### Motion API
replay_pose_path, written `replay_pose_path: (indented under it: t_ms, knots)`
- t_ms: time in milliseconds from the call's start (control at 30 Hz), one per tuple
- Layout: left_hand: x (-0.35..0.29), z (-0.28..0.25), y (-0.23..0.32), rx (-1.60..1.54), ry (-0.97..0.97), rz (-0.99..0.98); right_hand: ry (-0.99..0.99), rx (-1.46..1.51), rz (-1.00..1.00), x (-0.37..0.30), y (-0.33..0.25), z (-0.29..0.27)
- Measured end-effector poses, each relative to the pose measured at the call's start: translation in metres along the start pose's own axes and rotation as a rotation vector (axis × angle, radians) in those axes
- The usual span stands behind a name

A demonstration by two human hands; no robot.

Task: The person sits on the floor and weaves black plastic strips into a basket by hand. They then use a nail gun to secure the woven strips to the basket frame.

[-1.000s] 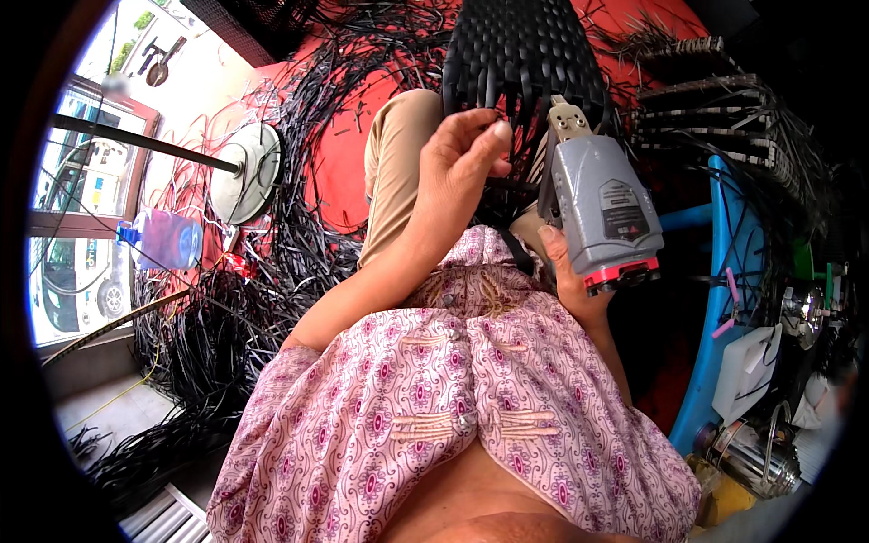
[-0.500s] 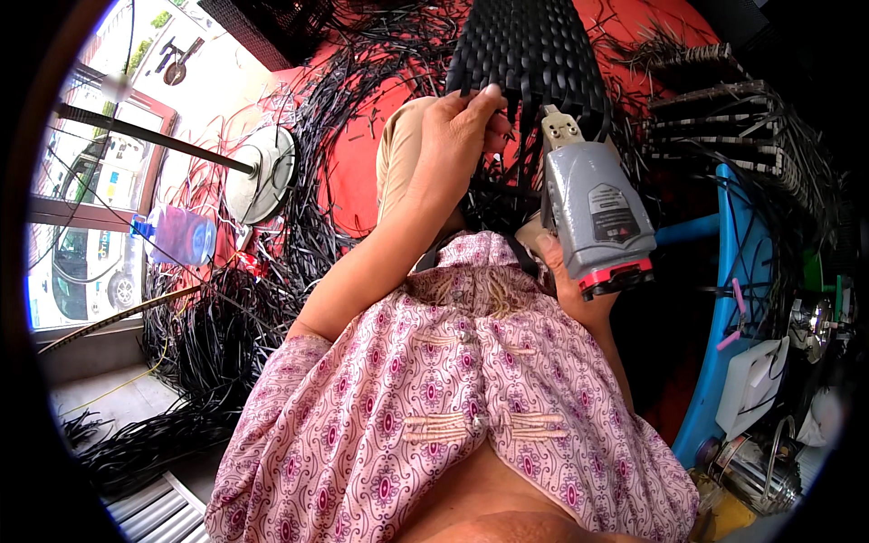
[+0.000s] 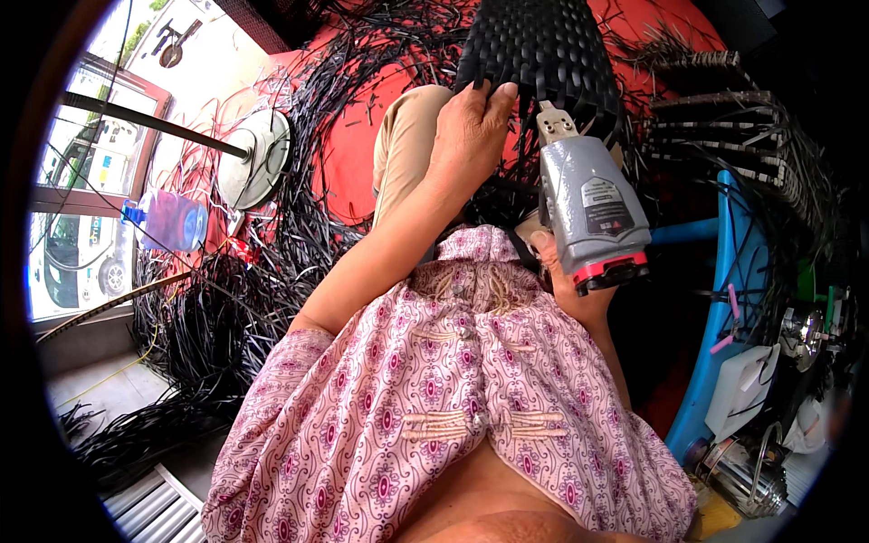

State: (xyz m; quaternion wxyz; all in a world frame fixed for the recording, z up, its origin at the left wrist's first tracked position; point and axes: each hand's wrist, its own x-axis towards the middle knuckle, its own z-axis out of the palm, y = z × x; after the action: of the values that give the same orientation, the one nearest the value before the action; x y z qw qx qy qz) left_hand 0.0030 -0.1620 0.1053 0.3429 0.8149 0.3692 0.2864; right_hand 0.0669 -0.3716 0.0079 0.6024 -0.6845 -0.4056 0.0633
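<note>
A panel woven from flat black strips (image 3: 540, 54) extends away from my knees, with loose strip ends hanging at its near edge. My left hand (image 3: 472, 136) is closed at that edge, back of the hand upward, its fingertips partly hidden against the weave. In my right hand (image 3: 563, 276) is a grey cordless power tool (image 3: 593, 195) with a red and black battery end. Its narrow metal nose points at the panel's near edge beside my left hand; whether it touches is unclear. The tool's body hides most of my right fingers.
Heaps of loose black strips (image 3: 226, 317) cover the red floor at left. A pole on a round base (image 3: 258, 158) stands near a clear plastic bottle (image 3: 176, 222). At right are a blue plastic chair (image 3: 724, 271), stacked woven pieces (image 3: 715, 118) and a metal flask (image 3: 747, 471).
My left hand has turned its back more upward and its fingers have shifted along the panel's near edge. The power tool stays nearly in place, and the whole view has shifted slightly.
</note>
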Motion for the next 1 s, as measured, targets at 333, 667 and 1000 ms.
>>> replay_pose_path:
  t_ms: [333, 667, 1000]
  knots:
    - [-0.008, 0.013, -0.019, -1.092, -0.17, -0.385, -0.058, -0.06, -0.019, 0.006, -0.014, 0.0]
    - [0.003, 0.037, -0.054, -0.944, -0.076, -0.151, -0.16, -0.033, 0.067, 0.02, -0.032, 0.008]
    - [0.011, 0.044, -0.077, -0.594, -0.151, 0.136, -0.106, -0.059, 0.027, 0.035, -0.026, 0.036]
